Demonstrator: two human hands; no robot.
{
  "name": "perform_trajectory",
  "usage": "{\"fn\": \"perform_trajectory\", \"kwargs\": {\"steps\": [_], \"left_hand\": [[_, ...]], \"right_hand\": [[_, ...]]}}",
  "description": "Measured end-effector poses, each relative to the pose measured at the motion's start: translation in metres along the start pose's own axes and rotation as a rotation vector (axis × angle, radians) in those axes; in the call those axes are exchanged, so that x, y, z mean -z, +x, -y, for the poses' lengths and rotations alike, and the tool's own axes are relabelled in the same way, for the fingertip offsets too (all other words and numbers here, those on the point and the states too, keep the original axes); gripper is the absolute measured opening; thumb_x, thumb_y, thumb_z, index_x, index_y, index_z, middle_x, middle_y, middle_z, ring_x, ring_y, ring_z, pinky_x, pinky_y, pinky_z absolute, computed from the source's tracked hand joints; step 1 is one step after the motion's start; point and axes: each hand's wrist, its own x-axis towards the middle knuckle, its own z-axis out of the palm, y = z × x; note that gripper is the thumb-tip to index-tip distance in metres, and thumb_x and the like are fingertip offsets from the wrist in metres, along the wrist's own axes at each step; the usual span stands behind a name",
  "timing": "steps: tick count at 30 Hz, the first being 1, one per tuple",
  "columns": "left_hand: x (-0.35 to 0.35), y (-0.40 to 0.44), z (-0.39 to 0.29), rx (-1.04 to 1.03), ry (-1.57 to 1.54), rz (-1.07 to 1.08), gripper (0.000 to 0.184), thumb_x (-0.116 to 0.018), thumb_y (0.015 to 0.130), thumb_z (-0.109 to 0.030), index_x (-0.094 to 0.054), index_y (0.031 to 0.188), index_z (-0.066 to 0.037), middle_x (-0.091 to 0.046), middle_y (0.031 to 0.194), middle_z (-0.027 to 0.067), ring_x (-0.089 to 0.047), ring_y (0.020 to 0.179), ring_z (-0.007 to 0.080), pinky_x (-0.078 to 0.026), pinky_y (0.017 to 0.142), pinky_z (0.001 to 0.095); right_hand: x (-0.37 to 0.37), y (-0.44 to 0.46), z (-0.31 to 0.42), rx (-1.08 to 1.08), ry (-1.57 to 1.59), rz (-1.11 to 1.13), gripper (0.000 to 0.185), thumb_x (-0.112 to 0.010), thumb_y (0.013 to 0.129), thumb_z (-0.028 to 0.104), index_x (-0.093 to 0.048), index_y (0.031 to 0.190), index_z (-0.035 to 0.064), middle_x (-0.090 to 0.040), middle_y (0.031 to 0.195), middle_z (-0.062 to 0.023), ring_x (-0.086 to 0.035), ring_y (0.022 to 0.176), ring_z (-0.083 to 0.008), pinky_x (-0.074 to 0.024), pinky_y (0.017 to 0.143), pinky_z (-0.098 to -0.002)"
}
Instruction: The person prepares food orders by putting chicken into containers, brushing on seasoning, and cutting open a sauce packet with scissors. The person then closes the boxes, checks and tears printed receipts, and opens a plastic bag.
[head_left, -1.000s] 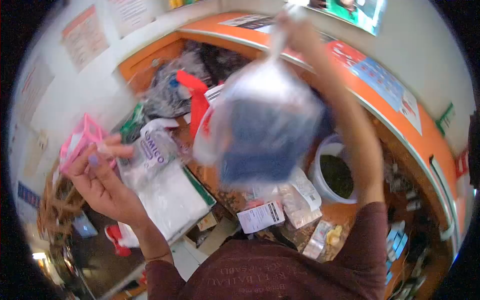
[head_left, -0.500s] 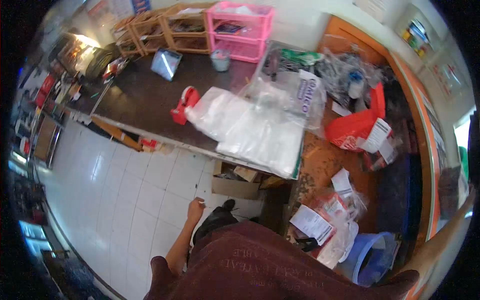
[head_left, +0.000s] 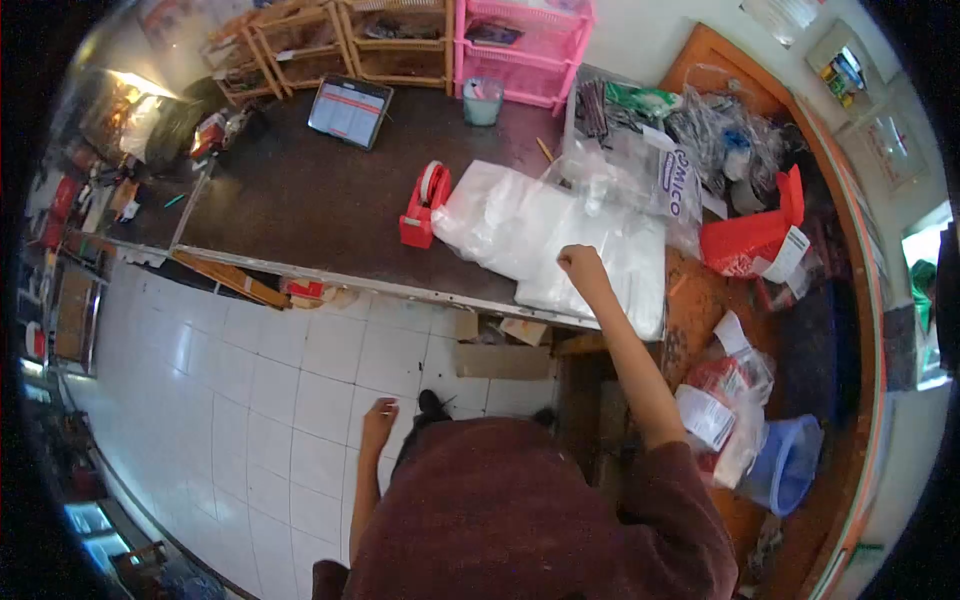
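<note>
My right hand (head_left: 581, 264) is over a stack of clear plastic bags (head_left: 590, 225) on the dark counter, its fingers curled closed. Whether anything is inside that grip is hidden, and I cannot tell if the hand touches the bags. Low beside my body, above the tiled floor, is my left hand (head_left: 379, 418). Its fingers are bent inward, and what they hold, if anything, is too small to make out. At the left end of the bags stands a red tape dispenser (head_left: 417, 225) with a roll in it. A printed plastic bag (head_left: 678, 190) lies at the stack's right.
A tablet (head_left: 350, 110) and a cup (head_left: 482, 102) stand further back, before a pink rack (head_left: 520, 60). To the right are a red pouch (head_left: 745, 240), wrapped parcels with labels (head_left: 706, 415) and a blue bin (head_left: 785, 465). A cardboard box (head_left: 503, 361) sits under the counter.
My right hand has come in from the far right side to above the clear bags. My left hand stays low by my body. The view has shifted, so the counter appears further right.
</note>
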Motion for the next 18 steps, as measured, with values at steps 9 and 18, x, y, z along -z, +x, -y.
{"fn": "perform_trajectory", "kwargs": {"steps": [9,18], "left_hand": [[0.134,-0.07,0.131,0.287,0.214,-0.284,0.015,-0.052,0.083,-0.013,-0.056,0.093,-0.003,-0.061,0.08,0.0135,-0.059,0.071,0.0234,-0.047,0.063,0.0329],[0.116,-0.014,0.084,0.236,0.051,-0.061,0.021,-0.053,0.083,-0.018,-0.057,0.1,-0.006,-0.062,0.081,0.0119,-0.057,0.065,0.0164,-0.046,0.057,0.0283]], "right_hand": [[-0.01,-0.039,-0.099,0.194,-0.012,0.15,0.031,-0.072,0.055,0.004,-0.056,0.081,0.0023,-0.055,0.075,-0.009,-0.054,0.07,-0.0246,-0.0444,0.064,-0.0337],[-0.008,-0.039,-0.127,-0.29,-0.06,0.231,0.007,-0.058,0.069,0.007,-0.055,0.073,0.0027,-0.056,0.07,-0.0146,-0.056,0.071,-0.0293,-0.0435,0.065,-0.0399]]}}
